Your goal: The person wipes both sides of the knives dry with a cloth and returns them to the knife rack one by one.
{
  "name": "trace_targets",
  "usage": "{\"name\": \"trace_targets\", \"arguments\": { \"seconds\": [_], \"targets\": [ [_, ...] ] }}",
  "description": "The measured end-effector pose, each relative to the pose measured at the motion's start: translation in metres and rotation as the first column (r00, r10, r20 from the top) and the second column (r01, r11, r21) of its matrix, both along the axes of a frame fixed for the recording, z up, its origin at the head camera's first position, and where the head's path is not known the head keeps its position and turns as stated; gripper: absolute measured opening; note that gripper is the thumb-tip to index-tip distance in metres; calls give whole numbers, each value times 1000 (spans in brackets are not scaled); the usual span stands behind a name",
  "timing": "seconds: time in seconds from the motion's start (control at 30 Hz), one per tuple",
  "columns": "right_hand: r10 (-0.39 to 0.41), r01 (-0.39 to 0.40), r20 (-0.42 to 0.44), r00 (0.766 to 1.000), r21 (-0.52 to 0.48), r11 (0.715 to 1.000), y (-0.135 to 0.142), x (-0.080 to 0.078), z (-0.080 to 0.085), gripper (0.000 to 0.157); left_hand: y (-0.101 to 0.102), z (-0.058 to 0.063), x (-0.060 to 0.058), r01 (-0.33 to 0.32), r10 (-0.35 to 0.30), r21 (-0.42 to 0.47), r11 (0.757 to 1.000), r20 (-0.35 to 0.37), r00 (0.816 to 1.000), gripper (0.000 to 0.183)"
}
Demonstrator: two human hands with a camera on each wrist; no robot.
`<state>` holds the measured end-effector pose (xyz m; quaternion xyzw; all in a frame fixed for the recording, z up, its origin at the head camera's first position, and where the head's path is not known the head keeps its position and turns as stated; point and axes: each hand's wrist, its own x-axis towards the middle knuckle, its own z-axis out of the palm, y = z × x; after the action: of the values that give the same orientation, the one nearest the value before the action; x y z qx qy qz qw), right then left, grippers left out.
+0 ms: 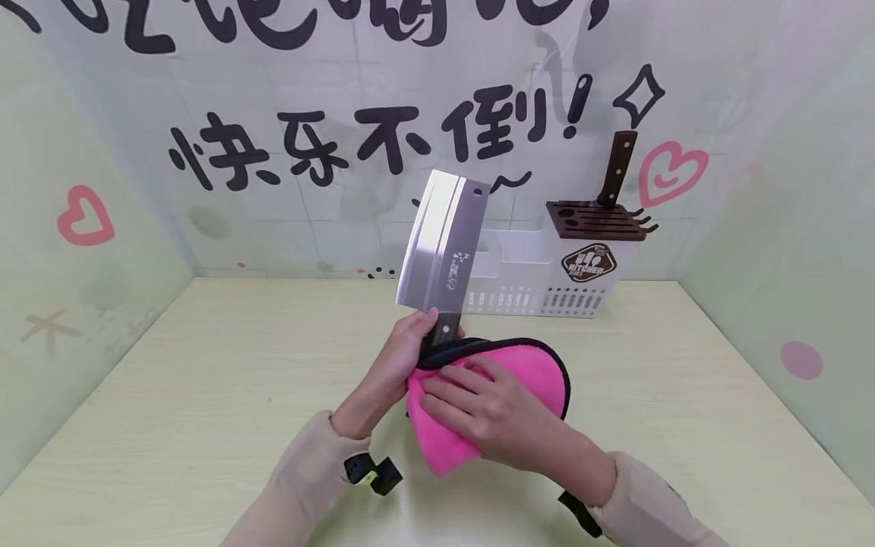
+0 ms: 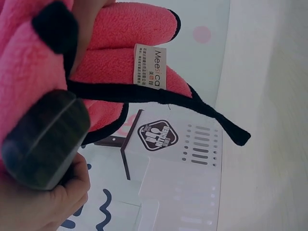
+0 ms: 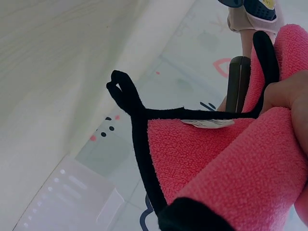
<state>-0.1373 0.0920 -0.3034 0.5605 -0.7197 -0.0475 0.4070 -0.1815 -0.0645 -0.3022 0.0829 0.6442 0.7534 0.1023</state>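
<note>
My left hand [image 1: 396, 357] grips a cleaver [image 1: 440, 243] by its dark handle, the broad steel blade pointing up and away from me. Against the handle's lower part, my right hand [image 1: 495, 410] holds a pink plush cloth [image 1: 540, 372] with black edging, its fingers bent over the fabric. The left wrist view shows the handle's butt end [image 2: 45, 139] beside the bunched cloth [image 2: 139, 24], which carries a printed tag [image 2: 150, 67]. In the right wrist view, the cloth [image 3: 202, 163] hangs in folds, with a black loop [image 3: 122, 89] at one corner.
A white perforated knife holder [image 1: 519, 266] with a brown slotted top [image 1: 595, 222] stands at the back of the pale table [image 1: 205, 425]. One dark-handled tool [image 1: 618, 167] sticks up from its slots. Printed wall sheets enclose the back and both sides.
</note>
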Motion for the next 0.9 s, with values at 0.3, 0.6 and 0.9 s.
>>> {"name": "trace_targets", "arguments": {
  "seconds": [0.3,0.6,0.9],
  "targets": [
    [1,0,-17,1000,56,998,-2,6,-2,39,3,-1,-2,7,-7,13,1000,0,1000,37],
    [32,-27,-58,998,80,996,-1,10,-5,36,3,2,-5,9,-9,61,998,2,1000,37],
    [60,-54,-62,996,86,995,1,12,-8,34,4,3,-5,31,-33,154,988,10,999,37]
  ]
}}
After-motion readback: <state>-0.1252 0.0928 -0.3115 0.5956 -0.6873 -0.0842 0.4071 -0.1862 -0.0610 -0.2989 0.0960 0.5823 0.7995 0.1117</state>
